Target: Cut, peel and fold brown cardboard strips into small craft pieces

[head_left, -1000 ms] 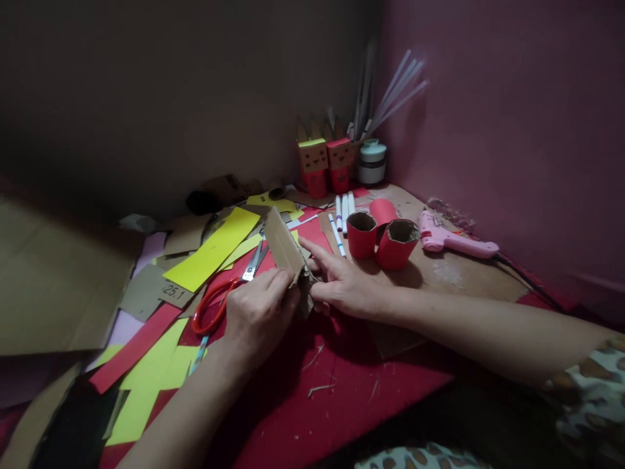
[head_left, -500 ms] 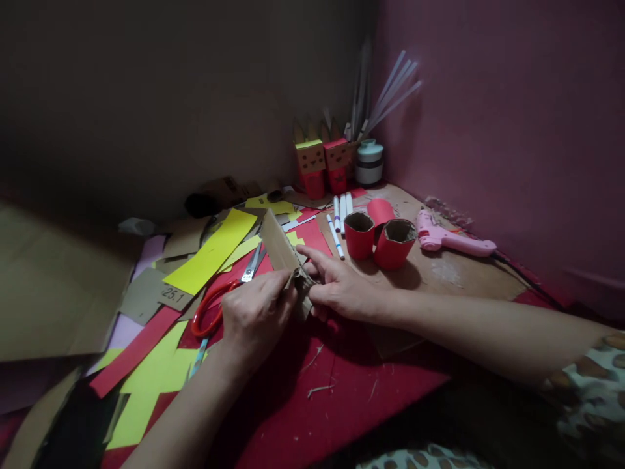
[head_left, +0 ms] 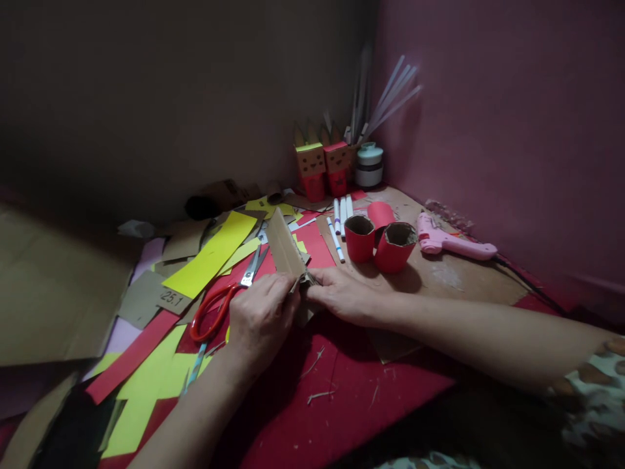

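Folded back since the earlier frame, when it was stretched along an edge of the cardboard piece (head_left: pixel 284 244), the index finger of the right hand (head_left: pixel 344 296) is now brought in beside the left hand (head_left: pixel 261 309) at the near end.

On the right, the scene is closed off by a pink wall (head_left: pixel 512 130). Below it, a tabletop (head_left: pixel 351 410) is seen, its front part covered in deep red. The left side is taken up by a large cardboard box (head_left: pixel 53 286).

Above the middle of the table, the cardboard piece is held tilted, its near end gripped tightly by the curled fingers of the left hand and pinched by the closed thumb and fingers of the right. That end is partly hidden by the knuckles; whether the table is touched by it cannot be told.

To the left, paper scraps are overlapped, topped by a yellow strip (head_left: pixel 212 254). Beside the left hand, space is crowded by red-handled scissors (head_left: pixel 208 312), blades slightly parted. A pink glue gun (head_left: pixel 456 245) is laid near the wall. Beyond the right forearm (head_left: pixel 463 326), three red tubes (head_left: pixel 359 244) are grouped. At the back, two box-headed figures (head_left: pixel 310 163) are stood beside a lidded jar (head_left: pixel 370 172). White markers (head_left: pixel 336 242) are laid near the tubes; in front, thin shreds (head_left: pixel 319 395) are scattered.
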The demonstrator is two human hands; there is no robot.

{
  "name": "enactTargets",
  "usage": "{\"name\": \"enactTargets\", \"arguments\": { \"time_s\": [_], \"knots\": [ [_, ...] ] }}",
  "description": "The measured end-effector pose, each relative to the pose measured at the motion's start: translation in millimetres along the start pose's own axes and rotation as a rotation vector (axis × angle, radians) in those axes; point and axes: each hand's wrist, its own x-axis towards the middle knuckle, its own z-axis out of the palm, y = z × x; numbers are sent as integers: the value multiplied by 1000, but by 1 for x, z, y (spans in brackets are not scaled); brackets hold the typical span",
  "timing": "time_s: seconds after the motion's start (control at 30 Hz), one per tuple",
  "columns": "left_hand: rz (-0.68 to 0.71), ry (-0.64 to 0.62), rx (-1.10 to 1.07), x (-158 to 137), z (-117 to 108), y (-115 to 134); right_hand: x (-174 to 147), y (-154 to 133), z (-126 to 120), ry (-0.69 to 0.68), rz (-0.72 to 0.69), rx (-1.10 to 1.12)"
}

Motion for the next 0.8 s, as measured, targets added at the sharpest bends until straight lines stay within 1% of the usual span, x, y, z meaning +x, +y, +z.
{"name": "enactTargets", "arguments": {
  "time_s": [0.1,0.17,0.3,0.37,0.43,0.5,0.57,0.67,0.73,0.8],
  "knots": [
    [-18,-13,-73,0,-2,-4,1,1,0,-44,24,128],
    [-63,-28,-148,1,-3,-4,2,1,0,-42,21,158],
    [-201,-39,-228,0,-1,2,2,-1,0,12,6,86],
    [-277,-8,-259,-2,2,5,1,-2,0,40,-9,29],
    [-301,44,-269,-5,6,6,0,-3,0,35,-49,14],
    [-276,92,-260,-6,8,6,-2,-3,1,21,-99,28],
    [-227,122,-240,-6,8,5,-2,-3,1,35,-127,36],
    [-110,147,-188,-5,6,4,0,-2,0,39,-130,75],
    [-15,151,-136,-5,4,4,2,0,0,-18,-119,202],
    [61,144,-102,-4,1,5,5,3,1,-105,-108,396]
  ]
}}
